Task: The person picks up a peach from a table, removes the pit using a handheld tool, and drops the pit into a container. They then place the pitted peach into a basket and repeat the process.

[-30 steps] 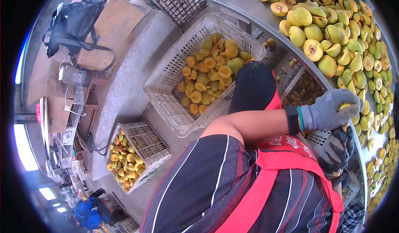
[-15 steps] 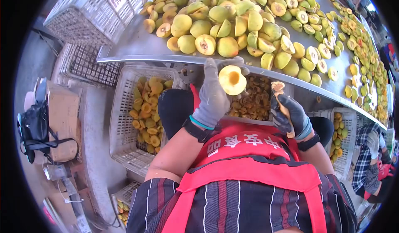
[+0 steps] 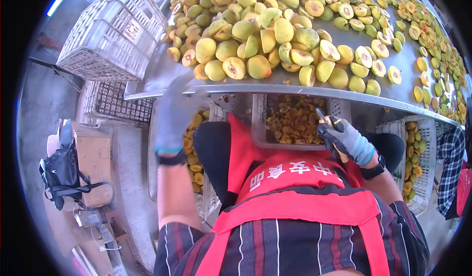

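My left hand (image 3: 179, 116), in a grey glove, is smeared by motion at the table's left front edge, over the crate of yellow peach halves (image 3: 195, 170). Its fingers are too blurred to read, and no peach shows in it. My right hand (image 3: 349, 140), in a grey and dark glove, is closed around a pitting tool (image 3: 339, 151) with a wooden handle and a short metal end pointing up and left. Beside that hand, between my knees, a crate (image 3: 258, 123) holds brown pits and scraps. Halved peaches (image 3: 258, 67) are heaped on the metal table (image 3: 196, 85).
A white crate (image 3: 115, 35) stands tilted at the table's left end, above a dark-bottomed crate (image 3: 120, 101). Another peach crate (image 3: 425, 177) is at my right. A black bag (image 3: 64, 165) lies by a cardboard box (image 3: 96, 153). At far right shows a co-worker's checked sleeve (image 3: 450, 163).
My left hand has moved left, and the peach half it held no longer shows in it. My right hand still grips the tool, its metal end now visible. The view has shifted slightly.
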The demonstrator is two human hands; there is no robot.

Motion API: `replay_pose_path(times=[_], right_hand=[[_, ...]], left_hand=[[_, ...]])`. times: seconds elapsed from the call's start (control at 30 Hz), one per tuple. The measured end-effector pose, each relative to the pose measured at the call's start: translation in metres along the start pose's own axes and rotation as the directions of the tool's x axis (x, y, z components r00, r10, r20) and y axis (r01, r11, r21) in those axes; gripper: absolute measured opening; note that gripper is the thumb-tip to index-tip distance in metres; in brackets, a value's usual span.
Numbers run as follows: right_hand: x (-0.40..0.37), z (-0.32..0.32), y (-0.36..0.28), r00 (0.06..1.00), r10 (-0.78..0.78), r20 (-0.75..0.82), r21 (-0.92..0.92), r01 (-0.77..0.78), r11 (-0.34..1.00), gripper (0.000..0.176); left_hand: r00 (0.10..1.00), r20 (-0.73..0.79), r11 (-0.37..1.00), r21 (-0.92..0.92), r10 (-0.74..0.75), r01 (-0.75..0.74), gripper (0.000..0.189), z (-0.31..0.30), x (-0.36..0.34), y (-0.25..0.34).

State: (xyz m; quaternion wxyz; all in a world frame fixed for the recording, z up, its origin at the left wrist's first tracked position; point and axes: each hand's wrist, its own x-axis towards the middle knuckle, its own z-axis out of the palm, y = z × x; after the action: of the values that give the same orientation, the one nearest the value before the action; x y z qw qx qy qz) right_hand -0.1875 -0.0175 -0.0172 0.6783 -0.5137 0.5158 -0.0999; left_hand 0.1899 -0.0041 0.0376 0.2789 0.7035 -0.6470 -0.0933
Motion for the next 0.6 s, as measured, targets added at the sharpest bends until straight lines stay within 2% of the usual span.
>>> replay_pose_path(times=[0.03,0.07,0.1,0.13,0.17,0.2,0.33,0.4,0.43,0.47,0.5,0.53,0.57,0.6], right_hand=[[0.001,0.004,0.0,0.994,-0.105,-0.008,0.007,0.105,0.994,0.029],[-0.001,0.008,-0.006,0.993,-0.114,-0.015,0.004,0.114,0.993,0.029],[-0.005,0.01,-0.013,0.997,-0.074,-0.02,0.004,0.074,0.997,0.028],[-0.008,0.011,-0.016,0.999,-0.032,-0.025,0.004,0.032,0.999,0.028],[-0.005,0.01,-0.008,0.994,-0.107,-0.013,0.034,0.107,0.994,0.028],[-0.005,0.008,-0.003,0.994,-0.11,-0.025,0.031,0.111,0.993,0.028],[-0.008,0.006,-0.003,0.998,-0.039,-0.057,0.037,0.041,0.998,0.03],[-0.006,0.007,-0.009,0.991,-0.122,-0.056,0.054,0.125,0.991,0.032],[-0.008,0.008,-0.018,0.991,-0.12,-0.059,0.059,0.123,0.991,0.032],[-0.013,0.011,-0.033,0.982,-0.187,-0.026,0.111,0.189,0.976,0.034],[-0.014,0.014,-0.044,0.967,-0.254,0.003,0.163,0.25,0.954,0.037],[-0.01,0.019,-0.048,0.969,-0.248,0.002,0.164,0.244,0.956,0.037],[-0.005,0.023,-0.05,0.932,-0.363,0.022,0.154,0.355,0.922,0.039],[0.001,0.026,-0.05,0.881,-0.472,0.043,0.147,0.461,0.875,0.041]], left_hand=[[0.998,0.063,0.983,-0.184,-0.014,0.026,0.05,0.018,0.017,0.006],[0.98,-0.001,0.98,0.0,0.198,-0.198,0.052,0.039,0.038,0.0],[0.913,-0.026,0.898,0.193,0.407,-0.395,0.055,0.059,0.055,-0.007],[0.958,0.083,0.935,0.209,0.274,-0.285,0.056,0.071,0.064,-0.003],[0.966,0.125,0.917,0.309,0.224,-0.253,0.053,0.082,0.072,0.0],[0.972,0.164,0.887,0.406,0.169,-0.222,0.051,0.089,0.078,0.002],[0.975,0.172,0.914,0.355,0.144,-0.197,0.044,0.091,0.071,0.001],[0.982,-0.089,0.985,0.061,0.169,-0.164,0.041,0.089,0.059,0.004],[0.996,-0.07,0.932,-0.361,-0.062,0.033,0.039,0.092,0.052,0.009],[0.996,-0.063,0.932,-0.361,-0.063,0.036,0.039,0.09,0.042,0.022],[0.989,0.048,0.744,-0.653,-0.143,0.139,0.039,0.081,0.033,0.041],[0.968,0.176,0.46,-0.855,-0.179,0.241,0.038,0.075,0.023,0.057],[0.962,0.245,0.352,-0.895,-0.124,0.273,0.041,0.075,0.013,0.068],[0.961,0.249,0.348,-0.896,-0.122,0.276,0.041,0.078,0.003,0.076]])
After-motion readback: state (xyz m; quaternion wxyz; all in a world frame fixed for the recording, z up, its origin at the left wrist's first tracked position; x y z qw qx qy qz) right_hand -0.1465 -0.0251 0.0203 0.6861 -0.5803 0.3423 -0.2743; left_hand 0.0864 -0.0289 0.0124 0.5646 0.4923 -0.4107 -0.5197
